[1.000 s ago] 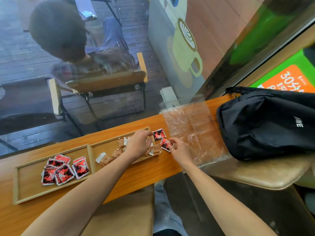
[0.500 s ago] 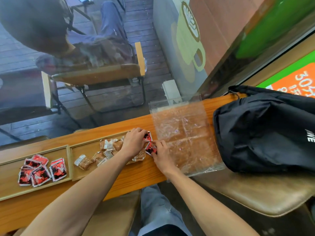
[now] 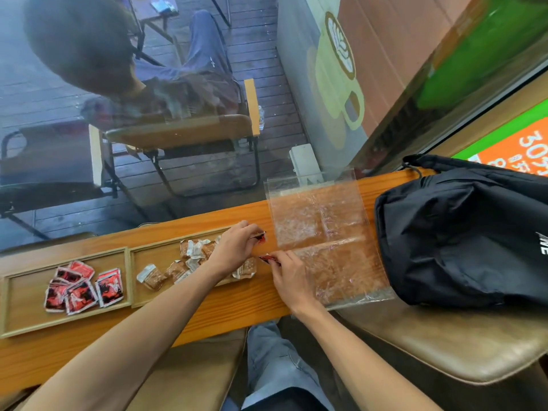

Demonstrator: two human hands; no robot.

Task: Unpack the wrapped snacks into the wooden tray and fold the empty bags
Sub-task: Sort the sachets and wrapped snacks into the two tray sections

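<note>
Here, the left hand (image 3: 234,247) and right hand (image 3: 286,272) each pinch one red packet (image 3: 261,236) beside the clear bag (image 3: 323,235). The red pile (image 3: 83,287) lies in the tray's (image 3: 127,274) far-left compartment, nearer the left hand.

Premises: a café — window-side seating. A narrow wooden counter (image 3: 237,304) runs against a glass pane (image 3: 89,179). Behind the glass, at 1 o'clock, a wall mural of a latte cup (image 3: 338,75); at 11 o'clock, a wooden-decked terrace with a metal-framed chair (image 3: 178,134), occupied. At 3 o'clock, an orange and green promotional sign (image 3: 522,146). Padded brown stools (image 3: 444,345) stand at the counter.
</note>
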